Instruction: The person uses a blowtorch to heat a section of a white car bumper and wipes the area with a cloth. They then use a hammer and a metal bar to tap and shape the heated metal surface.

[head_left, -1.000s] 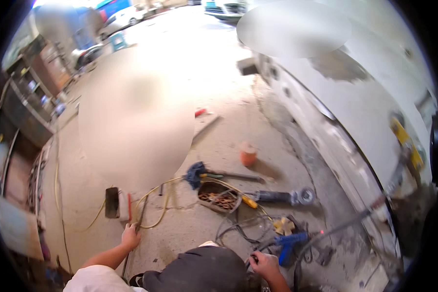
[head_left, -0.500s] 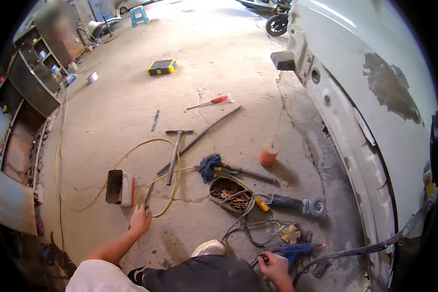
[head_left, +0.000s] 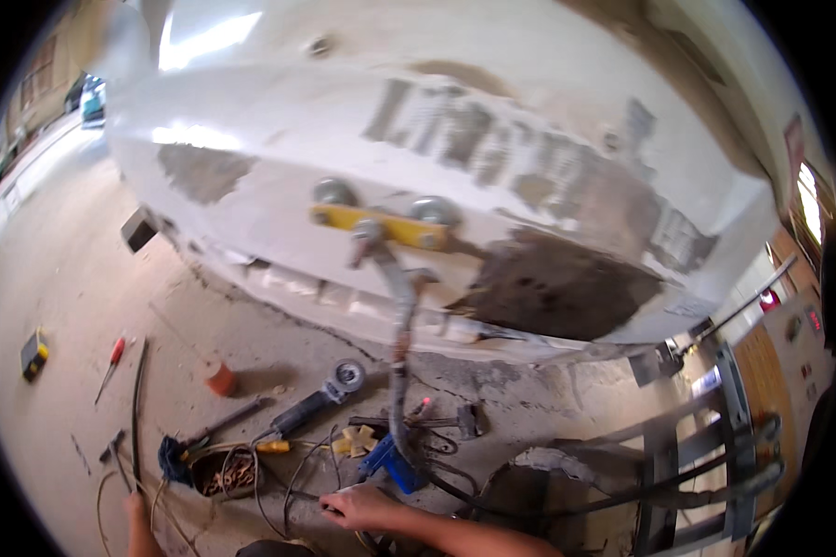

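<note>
My right hand (head_left: 355,509) is closed around a dark, thin, rod-like thing (head_left: 327,507), mostly covered by the fingers. Just beyond it lies a blue tool (head_left: 398,466) with cables around it. At the lower left, my left hand (head_left: 137,511) is small and blurred, its fingers curled by the lower end of a T-handled metal bar (head_left: 119,453); what it grips is hidden. A long dark bar (head_left: 139,390) lies beside that. Between the hands stands an open container of rusty metal pieces (head_left: 235,473), with a dark blue cloth (head_left: 173,459) at its left.
A white vehicle panel (head_left: 325,121) with bare grey patches fills the upper view. A yellow bracket (head_left: 379,226) with round discs is attached to it, joined to a hanging arm. An angle grinder (head_left: 316,401), hammer (head_left: 464,422), red screwdriver (head_left: 113,362) and metal frame (head_left: 687,455) stand or lie around.
My view has swung right toward the vehicle panel, so the floor tools now sit lower left. The right hand keeps its dark thing; the left hand stays near the T-handled bar.
</note>
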{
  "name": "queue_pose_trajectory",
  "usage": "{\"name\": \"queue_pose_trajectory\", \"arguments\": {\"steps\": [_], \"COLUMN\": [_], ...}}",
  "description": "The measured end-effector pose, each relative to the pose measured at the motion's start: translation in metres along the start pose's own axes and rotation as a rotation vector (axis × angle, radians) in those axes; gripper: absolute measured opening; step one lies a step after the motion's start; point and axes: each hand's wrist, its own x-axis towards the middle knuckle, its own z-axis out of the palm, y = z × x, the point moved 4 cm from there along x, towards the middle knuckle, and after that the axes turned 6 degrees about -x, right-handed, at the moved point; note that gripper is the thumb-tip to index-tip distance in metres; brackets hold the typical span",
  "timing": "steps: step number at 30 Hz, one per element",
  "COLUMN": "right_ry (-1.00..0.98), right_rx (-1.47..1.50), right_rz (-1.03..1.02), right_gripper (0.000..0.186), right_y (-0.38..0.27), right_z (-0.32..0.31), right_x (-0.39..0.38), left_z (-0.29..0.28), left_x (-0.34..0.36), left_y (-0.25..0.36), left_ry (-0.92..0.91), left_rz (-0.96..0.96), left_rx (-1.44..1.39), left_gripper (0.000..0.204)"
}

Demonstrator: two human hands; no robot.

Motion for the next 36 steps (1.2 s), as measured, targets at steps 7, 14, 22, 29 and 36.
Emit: {"name": "queue_pose_trajectory", "arguments": {"steps": [7, 14, 22, 29, 36], "right_ry": [0.129, 0.649, 0.751, 1.814, 1.612], "right_rx": [0.284, 0.688, 1.168, 0.835, 0.465], "right_rz": [-0.015, -0.397, -1.01, -0.185, -0.044], "right_gripper": [0.025, 0.034, 0.082, 0.063, 0.066], "right_y": [-0.028, -0.122, -0.054, -0.057, -0.024], "right_z": [-0.034, -0.103, -0.124, -0.258, -0.256], "right_x": [0.013, -0.008, -0.034, -0.196, -0.204], "left_z": [-0.118, -0.219, -0.237, -0.255, -0.211], "left_x": [-0.207, -0.409, -0.631, -0.776, -0.8], "left_y": [0.111, 0.244, 0.434, 0.574, 0.632], "left_ry": [-0.313, -0.417, -0.864, -0.103, 0.532], "left_rz": [0.018, 0.828, 1.849, 2.238, 1.726], "left_rx": [-0.148, -0.475, -0.255, -0.754, -0.865], "left_gripper": [0.041, 0.036, 0.028, 0.063, 0.092]}}
